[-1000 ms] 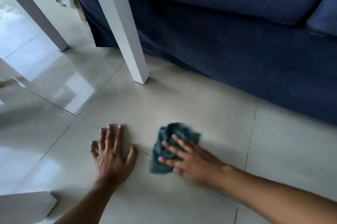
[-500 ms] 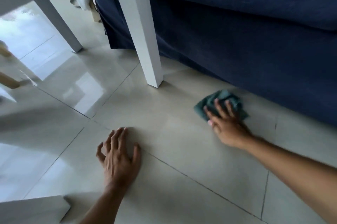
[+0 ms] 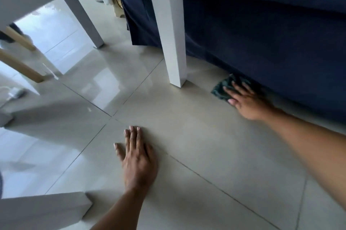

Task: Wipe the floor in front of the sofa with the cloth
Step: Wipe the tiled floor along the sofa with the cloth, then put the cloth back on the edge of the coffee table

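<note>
A dark green cloth [image 3: 222, 87] lies crumpled on the pale tiled floor [image 3: 206, 136], right against the foot of the navy blue sofa [image 3: 262, 33]. My right hand [image 3: 245, 100] presses flat on the cloth with straight fingers, covering its right half. My left hand [image 3: 137, 156] rests flat on the floor nearer to me, fingers spread, holding nothing.
A white table leg [image 3: 173, 33] stands on the floor just left of the cloth; a second white leg [image 3: 84, 20] stands further back left. Another white furniture foot [image 3: 43, 211] sits at the bottom left. Wooden chair legs [image 3: 20, 65] show at the far left.
My right hand has slid the cloth away from me, from beside my left hand up to the sofa's base. My left hand has stayed flat on the floor.
</note>
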